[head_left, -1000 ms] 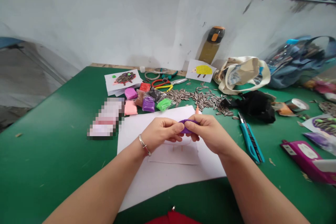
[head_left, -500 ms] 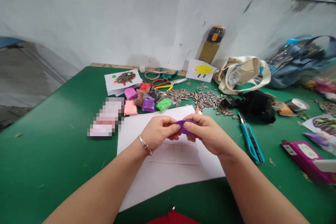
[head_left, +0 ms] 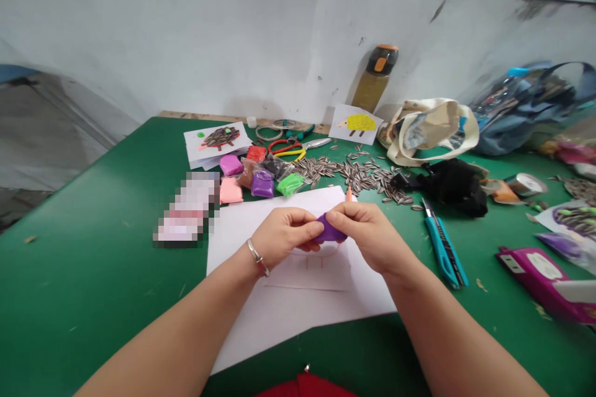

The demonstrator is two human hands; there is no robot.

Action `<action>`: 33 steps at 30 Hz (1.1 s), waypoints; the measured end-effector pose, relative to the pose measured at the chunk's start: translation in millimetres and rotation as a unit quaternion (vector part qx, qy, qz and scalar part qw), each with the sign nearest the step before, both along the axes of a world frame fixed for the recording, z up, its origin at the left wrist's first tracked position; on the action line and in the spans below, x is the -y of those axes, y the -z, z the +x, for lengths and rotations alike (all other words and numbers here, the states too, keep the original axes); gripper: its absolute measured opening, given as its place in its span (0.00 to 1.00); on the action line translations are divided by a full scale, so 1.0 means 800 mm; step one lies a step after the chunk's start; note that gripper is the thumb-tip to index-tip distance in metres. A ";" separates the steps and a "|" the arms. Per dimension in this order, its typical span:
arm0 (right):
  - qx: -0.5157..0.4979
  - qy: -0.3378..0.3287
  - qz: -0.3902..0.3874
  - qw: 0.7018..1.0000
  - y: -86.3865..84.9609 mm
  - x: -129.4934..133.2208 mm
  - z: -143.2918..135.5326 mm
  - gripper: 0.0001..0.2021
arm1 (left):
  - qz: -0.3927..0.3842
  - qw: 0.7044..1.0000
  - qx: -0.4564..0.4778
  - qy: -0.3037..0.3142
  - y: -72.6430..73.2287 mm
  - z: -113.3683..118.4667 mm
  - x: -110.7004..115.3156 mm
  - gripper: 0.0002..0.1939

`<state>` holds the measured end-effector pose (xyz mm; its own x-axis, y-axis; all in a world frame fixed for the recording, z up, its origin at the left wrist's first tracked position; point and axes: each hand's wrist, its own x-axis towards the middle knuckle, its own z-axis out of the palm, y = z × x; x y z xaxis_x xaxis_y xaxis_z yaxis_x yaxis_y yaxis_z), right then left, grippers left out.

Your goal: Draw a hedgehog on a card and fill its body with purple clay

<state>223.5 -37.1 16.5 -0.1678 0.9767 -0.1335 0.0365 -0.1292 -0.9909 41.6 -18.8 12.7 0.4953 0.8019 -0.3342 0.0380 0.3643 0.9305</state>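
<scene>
Purple clay (head_left: pixel 331 227) looks smooth and matt. Shiny metal bracelet (head_left: pixel 257 257), plain matt paper (head_left: pixel 251 316), glossy green table (head_left: pixel 102 223).

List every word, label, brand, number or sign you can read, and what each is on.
No text is readable.
Flat item at the left: pixelated.
Magenta case: pale patches, too blurred to read.
Tin: too blurred.
Wall marks: too small.

Craft workspace: green surface (head_left: pixel 107 198), coloured clay packets (head_left: pixel 262 184), sunflower seeds (head_left: pixel 367 175), cutter (head_left: pixel 444 248), hedgehog picture (head_left: pixel 356 124), scuffed wall (head_left: pixel 186 31).
</scene>
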 end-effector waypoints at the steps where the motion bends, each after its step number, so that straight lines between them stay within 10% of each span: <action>1: -0.006 -0.011 -0.006 1.000 0.000 0.000 0.002 0.16 | 0.001 1.000 -0.002 -0.001 0.000 0.000 0.000 0.19; 16: -0.036 -0.018 -0.045 0.998 0.006 -0.002 0.001 0.13 | 0.005 1.000 -0.026 0.010 -0.003 -0.001 -0.002 0.16; 23: -0.081 -0.004 -0.129 0.988 -0.004 -0.001 0.013 0.29 | 0.030 0.999 -0.026 -0.001 -0.002 -0.005 -0.006 0.16; 33: 0.025 -0.061 -0.030 0.997 -0.011 0.003 0.005 0.10 | 0.048 0.998 -0.026 0.009 -0.008 -0.001 -0.003 0.13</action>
